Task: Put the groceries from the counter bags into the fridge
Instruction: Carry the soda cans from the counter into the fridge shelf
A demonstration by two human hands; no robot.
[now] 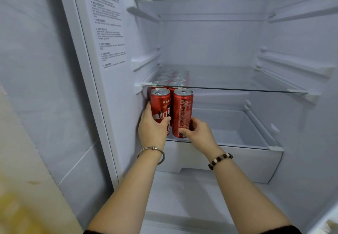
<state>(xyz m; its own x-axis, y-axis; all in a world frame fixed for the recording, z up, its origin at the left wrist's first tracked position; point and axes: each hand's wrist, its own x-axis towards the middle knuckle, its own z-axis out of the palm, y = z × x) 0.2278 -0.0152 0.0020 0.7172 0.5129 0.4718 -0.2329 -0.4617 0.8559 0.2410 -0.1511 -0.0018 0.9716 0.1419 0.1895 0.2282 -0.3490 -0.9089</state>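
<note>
Cans stand upright and touching: the left can [161, 103] wrapped in the left hand [152, 126], thumb across its front, the right can [182, 109] pinched low by the right hand [199, 131]. Both forearms reach forward into the fridge [210, 41]; more cans [176, 84] stand just beyond the hands, under a glass shelf [237, 89].

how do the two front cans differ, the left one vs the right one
The left can faces out with its white logo; the right can shows its fine-print side. The left hand wraps the left can from its outer side at mid-height, while the right hand grips the right can near its base. Both are red, upright, the same size, silver-topped, and stand side by side.
</note>
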